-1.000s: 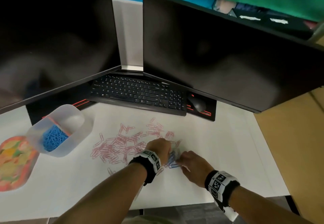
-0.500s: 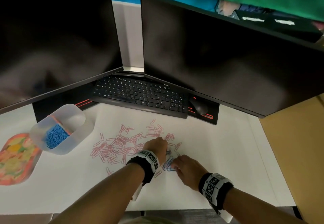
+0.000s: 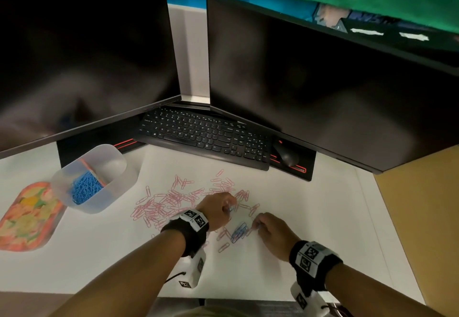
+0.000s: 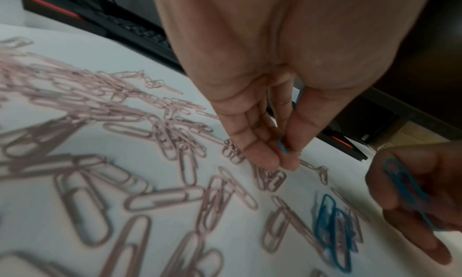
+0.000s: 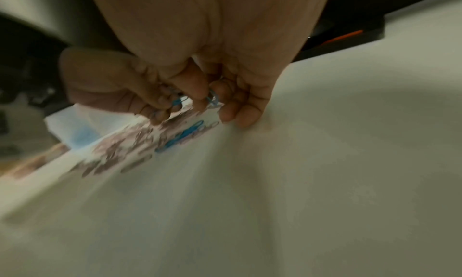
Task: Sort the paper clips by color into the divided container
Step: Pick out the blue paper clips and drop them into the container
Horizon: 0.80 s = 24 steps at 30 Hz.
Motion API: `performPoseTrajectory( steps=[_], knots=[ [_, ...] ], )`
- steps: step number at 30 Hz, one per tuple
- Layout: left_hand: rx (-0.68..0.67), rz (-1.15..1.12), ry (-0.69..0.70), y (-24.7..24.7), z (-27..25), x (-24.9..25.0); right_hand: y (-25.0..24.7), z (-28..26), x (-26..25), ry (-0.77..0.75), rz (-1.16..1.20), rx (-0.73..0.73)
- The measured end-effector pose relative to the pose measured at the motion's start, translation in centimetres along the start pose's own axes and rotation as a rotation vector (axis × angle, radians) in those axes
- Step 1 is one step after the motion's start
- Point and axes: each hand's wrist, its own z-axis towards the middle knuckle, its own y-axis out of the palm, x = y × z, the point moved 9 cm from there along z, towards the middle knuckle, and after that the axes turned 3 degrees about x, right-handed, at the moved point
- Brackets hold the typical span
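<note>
Pink paper clips [image 3: 171,200] lie scattered over the white desk, with a small bunch of blue clips [image 3: 239,231] between my two hands. My left hand [image 3: 229,208] pinches a blue clip [image 4: 283,145] between thumb and fingers, just above the pink ones. My right hand [image 3: 257,223] also holds a blue clip [image 4: 402,184], curled in its fingers [image 5: 200,95], right of the blue bunch [image 4: 333,230]. The clear divided container [image 3: 116,187] stands at the left, blue clips [image 3: 84,187] piled in its near compartment, the far compartment empty.
A black keyboard [image 3: 206,138] and mouse [image 3: 288,156] sit behind the clips under two dark monitors [image 3: 310,85]. A colourful orange tray [image 3: 27,217] lies at the far left. A brown surface [image 3: 422,205] borders the desk on the right.
Both hands have drawn slightly apart, uncovering the blue bunch between them. Each now holds a blue clip lifted off the desk.
</note>
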Motion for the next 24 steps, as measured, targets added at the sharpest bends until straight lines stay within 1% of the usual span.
performPoseTrajectory(
  steps=[3, 7, 9, 11, 13, 15, 16, 19, 24],
  knots=[
    [0.010, -0.035, -0.043, -0.1, -0.1, -0.3, -0.3, 0.8, 0.7, 0.144, 0.292, -0.002],
    [0.057, -0.032, -0.063, 0.1, 0.0, 0.4, -0.1, 1.7, 1.1, 0.245, 0.635, -0.007],
    [0.062, 0.027, -0.060, 0.8, 0.0, 0.9, -0.1, 1.7, 0.8, 0.269, 0.741, -0.002],
    [0.017, 0.146, -0.021, 2.0, -0.2, 1.7, -0.4, 1.7, 0.5, 0.266, 0.718, 0.006],
    [-0.021, 0.331, 0.040, 3.2, -0.5, 2.7, -0.7, 1.6, 0.6, 0.246, 0.603, 0.019],
    [-0.015, 0.463, 0.070, 3.6, -0.5, 3.1, -0.9, 1.6, 0.8, 0.218, 0.505, 0.023],
    [-0.001, 0.488, 0.072, 3.7, -0.4, 3.1, -0.8, 1.7, 0.9, 0.203, 0.470, 0.021],
    [0.012, 0.461, 0.036, 3.4, 0.0, 2.3, -0.8, 1.6, 1.8, 0.197, 0.390, 0.020],
    [0.048, 0.301, -0.020, 1.5, 0.6, 1.7, -0.6, 1.5, 2.0, 0.204, 0.366, 0.008]
  ],
)
